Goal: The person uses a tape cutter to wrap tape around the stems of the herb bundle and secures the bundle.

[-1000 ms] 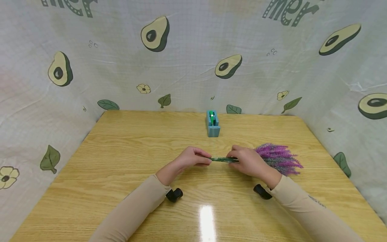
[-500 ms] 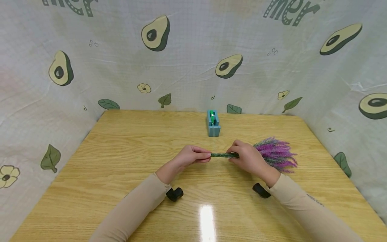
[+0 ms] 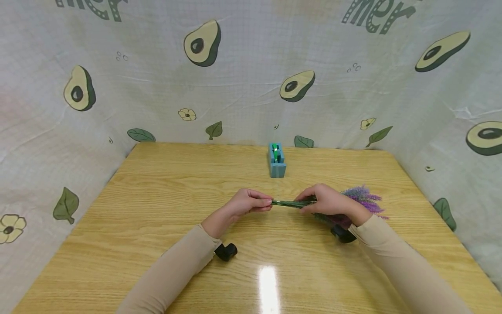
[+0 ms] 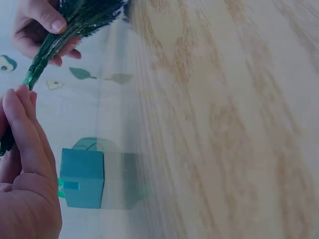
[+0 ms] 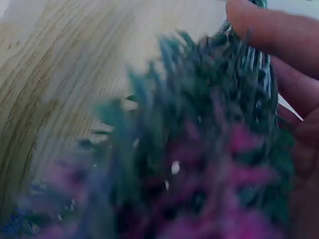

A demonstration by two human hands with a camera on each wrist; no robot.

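A bunch of purple lavender-like flowers [image 3: 370,203] lies crosswise in front of me, heads to the right, green stems [image 3: 288,203] to the left. My left hand [image 3: 245,204] pinches the stems near their ends. With thumb and fingers my right hand [image 3: 333,203] holds the stems just below the flower heads, covering part of them. In the left wrist view a shiny green band [image 4: 34,74] shows on the stems beside the left fingertips. Blurred green and pink blossoms [image 5: 199,149] fill much of the right wrist view.
A blue tape dispenser [image 3: 277,169] with a green roll stands behind the hands, towards the back of the wooden table [image 3: 176,174]. A white cloth [image 3: 251,87] with printed avocados hangs along the back and sides. Black wrist mounts [image 3: 226,252] sit under both sleeves.
My right hand has rolled over and shifted slightly right, turning the bunch so fewer flower heads show past it. The left hand keeps its pinch almost in place.
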